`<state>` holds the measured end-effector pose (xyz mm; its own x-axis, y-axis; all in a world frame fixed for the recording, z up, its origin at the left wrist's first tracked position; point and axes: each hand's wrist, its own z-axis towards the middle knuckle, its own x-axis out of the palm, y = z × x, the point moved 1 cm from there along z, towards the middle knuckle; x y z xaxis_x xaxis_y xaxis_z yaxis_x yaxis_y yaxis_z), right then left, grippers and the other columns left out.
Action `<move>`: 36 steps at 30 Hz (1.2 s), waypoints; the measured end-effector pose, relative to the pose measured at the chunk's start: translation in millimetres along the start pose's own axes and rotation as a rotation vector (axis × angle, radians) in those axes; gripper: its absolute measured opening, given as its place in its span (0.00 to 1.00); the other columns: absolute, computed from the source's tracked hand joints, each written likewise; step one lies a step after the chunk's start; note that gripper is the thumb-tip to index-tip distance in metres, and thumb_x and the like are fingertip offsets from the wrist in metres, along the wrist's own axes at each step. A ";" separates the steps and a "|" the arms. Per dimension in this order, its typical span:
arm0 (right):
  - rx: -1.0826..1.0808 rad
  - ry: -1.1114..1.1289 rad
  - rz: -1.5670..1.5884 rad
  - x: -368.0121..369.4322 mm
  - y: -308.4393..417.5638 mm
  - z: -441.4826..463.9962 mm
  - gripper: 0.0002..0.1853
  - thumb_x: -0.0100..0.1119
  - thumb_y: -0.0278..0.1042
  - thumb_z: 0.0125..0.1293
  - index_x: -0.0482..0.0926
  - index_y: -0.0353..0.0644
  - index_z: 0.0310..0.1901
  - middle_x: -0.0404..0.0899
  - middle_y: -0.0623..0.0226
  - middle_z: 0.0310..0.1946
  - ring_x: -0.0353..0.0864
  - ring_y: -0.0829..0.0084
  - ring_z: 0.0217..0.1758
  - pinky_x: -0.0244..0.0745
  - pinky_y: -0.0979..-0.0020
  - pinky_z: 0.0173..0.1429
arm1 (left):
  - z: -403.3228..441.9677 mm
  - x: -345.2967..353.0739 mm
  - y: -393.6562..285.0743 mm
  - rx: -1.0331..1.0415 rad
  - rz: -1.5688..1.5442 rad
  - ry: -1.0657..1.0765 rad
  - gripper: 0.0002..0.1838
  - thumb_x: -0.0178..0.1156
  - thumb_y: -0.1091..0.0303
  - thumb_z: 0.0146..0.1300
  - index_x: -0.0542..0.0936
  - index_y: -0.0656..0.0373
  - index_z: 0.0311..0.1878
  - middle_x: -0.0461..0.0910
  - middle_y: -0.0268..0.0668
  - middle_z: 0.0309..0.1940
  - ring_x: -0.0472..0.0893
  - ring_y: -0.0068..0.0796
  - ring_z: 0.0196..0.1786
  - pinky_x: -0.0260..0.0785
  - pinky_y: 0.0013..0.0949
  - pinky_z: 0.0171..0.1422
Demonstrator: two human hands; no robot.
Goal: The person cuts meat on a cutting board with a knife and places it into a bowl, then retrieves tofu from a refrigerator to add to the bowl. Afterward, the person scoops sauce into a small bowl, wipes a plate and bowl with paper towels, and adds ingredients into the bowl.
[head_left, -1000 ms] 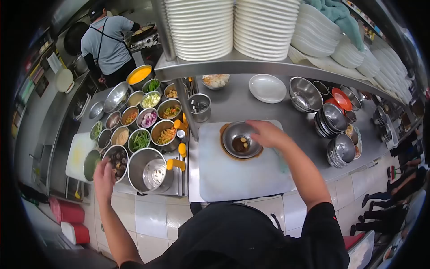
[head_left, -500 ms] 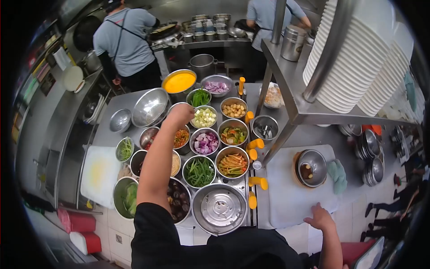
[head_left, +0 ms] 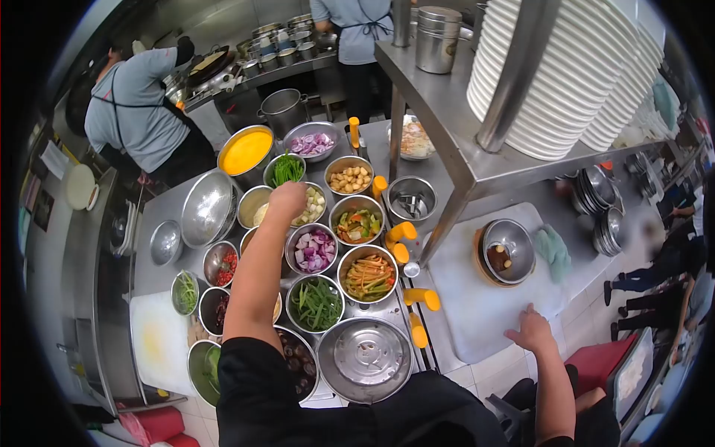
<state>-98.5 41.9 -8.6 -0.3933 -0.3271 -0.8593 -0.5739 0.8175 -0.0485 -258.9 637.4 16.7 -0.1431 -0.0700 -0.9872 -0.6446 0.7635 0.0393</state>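
Note:
My left hand (head_left: 288, 201) is over the left part of a steel pot of pale green cubes (head_left: 311, 210), just below a pot of chopped green stalks (head_left: 285, 170). Its back faces the camera and its fingers are hidden beneath it. Pots of purple onion pieces (head_left: 313, 249) and cut green leaves (head_left: 316, 303) stand nearer to me. On the right, my right hand (head_left: 532, 328) is at the near edge of a white cutting board (head_left: 468, 316), fingers apart and holding nothing. Farther up the board is a steel bowl (head_left: 523, 246) with brown liquid and small pale pieces, beside a green cloth (head_left: 551, 252).
A metal shelf (head_left: 477, 153) with stacked white plates (head_left: 544, 82) rises at the upper right. Yellow-handled tools (head_left: 421, 299) line the counter gap. A large steel pot (head_left: 365, 361) stands close to me. Two people (head_left: 141, 108) are at the back, near stoves.
Since a second ago, my left hand has moved up across the pots from the dark mushroom pot. My right hand has left the steel bowl for the board's near edge. The view has shifted left.

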 end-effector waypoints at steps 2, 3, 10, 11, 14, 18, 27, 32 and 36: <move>0.011 -0.013 0.009 0.0 1.2 -3.7 0.40 0.70 0.56 0.55 0.74 0.24 0.56 0.61 0.32 0.69 0.74 0.44 0.63 0.74 0.55 0.64 | -0.3 -6.8 -4.5 0.035 0.013 -0.009 0.15 0.59 0.67 0.63 0.82 0.56 0.53 0.83 0.47 0.51 0.83 0.46 0.53 0.76 0.46 0.56; 0.009 -0.022 0.010 1.9 0.7 -3.9 0.41 0.70 0.56 0.55 0.74 0.24 0.56 0.61 0.33 0.69 0.73 0.45 0.64 0.74 0.55 0.64 | -3.5 -13.5 -9.5 0.055 0.019 -0.012 0.16 0.59 0.67 0.63 0.81 0.56 0.53 0.83 0.47 0.52 0.82 0.47 0.53 0.76 0.47 0.56; 0.059 -0.014 0.096 12.5 -2.7 4.6 0.36 0.71 0.56 0.54 0.80 0.28 0.51 0.71 0.39 0.61 0.76 0.48 0.61 0.76 0.55 0.62 | 8.3 26.9 -12.8 0.234 -0.235 -0.108 0.19 0.61 0.64 0.57 0.80 0.60 0.52 0.83 0.55 0.45 0.81 0.57 0.49 0.73 0.52 0.53; 0.062 0.000 0.110 7.9 0.6 2.3 0.33 0.70 0.56 0.54 0.82 0.30 0.49 0.73 0.40 0.58 0.77 0.48 0.60 0.76 0.56 0.61 | 1.0 22.3 -22.7 0.162 -0.287 -0.124 0.20 0.61 0.63 0.58 0.78 0.59 0.54 0.83 0.55 0.44 0.81 0.58 0.49 0.73 0.54 0.53; 0.048 -0.023 0.124 7.9 4.9 -0.7 0.30 0.69 0.54 0.55 0.83 0.33 0.48 0.73 0.40 0.57 0.79 0.45 0.56 0.79 0.55 0.57 | 6.9 40.9 -8.1 0.262 -0.309 -0.231 0.18 0.60 0.61 0.59 0.77 0.58 0.50 0.82 0.57 0.40 0.81 0.59 0.46 0.73 0.55 0.49; 0.016 -0.025 0.134 -3.4 9.4 -10.1 0.28 0.70 0.52 0.54 0.84 0.34 0.46 0.77 0.43 0.54 0.78 0.49 0.56 0.78 0.56 0.57 | 5.7 35.0 -2.3 0.235 -0.269 -0.320 0.10 0.59 0.74 0.53 0.80 0.60 0.39 0.83 0.55 0.35 0.82 0.59 0.43 0.74 0.54 0.47; -0.039 -0.058 0.143 2.7 4.4 -9.3 0.24 0.70 0.49 0.52 0.86 0.37 0.43 0.83 0.51 0.43 0.78 0.53 0.56 0.78 0.56 0.54 | -35.2 -11.9 5.3 0.178 -0.362 -0.568 0.09 0.60 0.76 0.54 0.81 0.66 0.38 0.82 0.54 0.29 0.82 0.55 0.35 0.73 0.49 0.41; -0.140 -0.059 0.100 0.5 -2.0 -8.8 0.23 0.70 0.49 0.52 0.87 0.40 0.44 0.85 0.58 0.46 0.79 0.55 0.56 0.79 0.56 0.54 | -125.8 -79.0 -87.0 0.361 -0.487 -0.093 0.12 0.65 0.69 0.52 0.83 0.65 0.40 0.83 0.49 0.29 0.85 0.41 0.32 0.75 0.38 0.40; -0.212 -0.063 0.096 1.8 -8.0 -4.2 0.25 0.69 0.53 0.52 0.87 0.38 0.43 0.86 0.57 0.43 0.79 0.51 0.54 0.80 0.56 0.53 | -184.3 -121.2 -213.6 0.553 -0.394 -0.034 0.14 0.66 0.63 0.53 0.84 0.60 0.42 0.84 0.46 0.30 0.85 0.42 0.35 0.76 0.38 0.43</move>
<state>-97.6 32.8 -7.6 -0.4115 -0.2167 -0.8853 -0.6764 0.7236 0.1373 -242.2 364.4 156.5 0.0532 -0.3972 -0.9162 -0.1640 0.9015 -0.4004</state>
